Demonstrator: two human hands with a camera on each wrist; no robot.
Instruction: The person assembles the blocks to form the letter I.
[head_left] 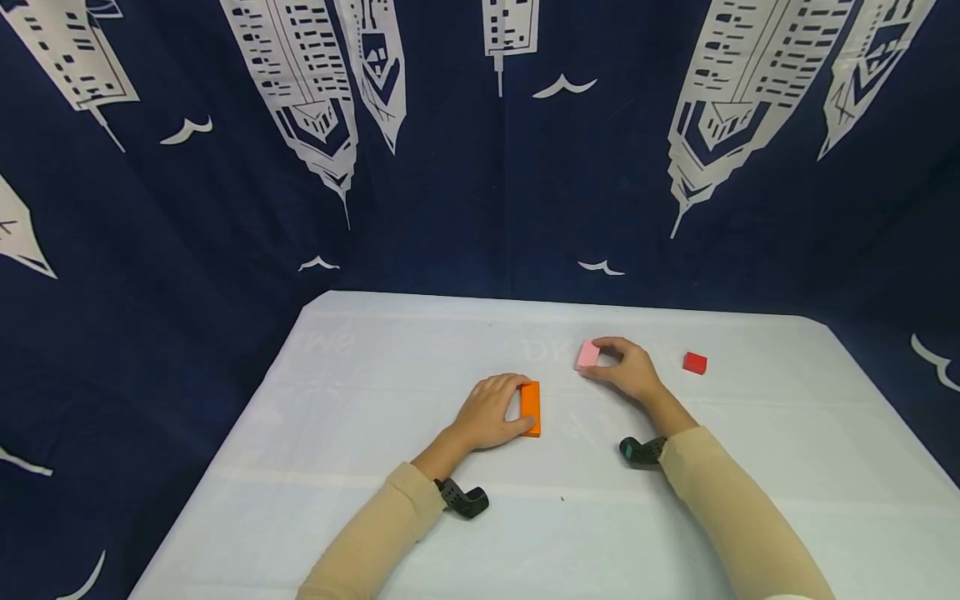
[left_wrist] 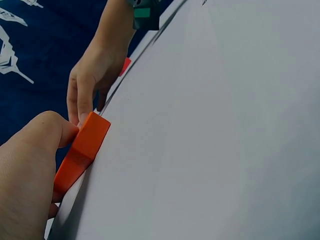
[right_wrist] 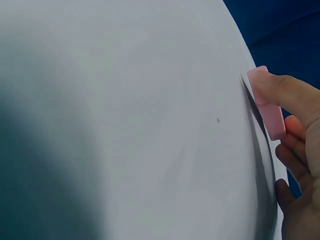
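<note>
Two tan sleeves [head_left: 378,533] stretch over the white tabletop [head_left: 555,542], a black wrist device [head_left: 467,502] at each cuff. Past them, the person's left grip [head_left: 487,414] clasps the orange block [head_left: 530,408], thumb at its near end and fingers at its far end; I'd say that spanning its length keeps it steady and leaves its right side clear. Farther out, the right grip [head_left: 632,372] pinches the pink block [head_left: 588,355] between thumb and fingers, probably because a light hold is enough for something so small. Whether the pink one touches the tabletop I can't tell. About level with it, right of that grip, the red block [head_left: 695,362] lies untouched. Behind everything hangs a dark blue curtain [head_left: 450,225]. I count three blocks, one of each colour, two grips and two sleeves.
</note>
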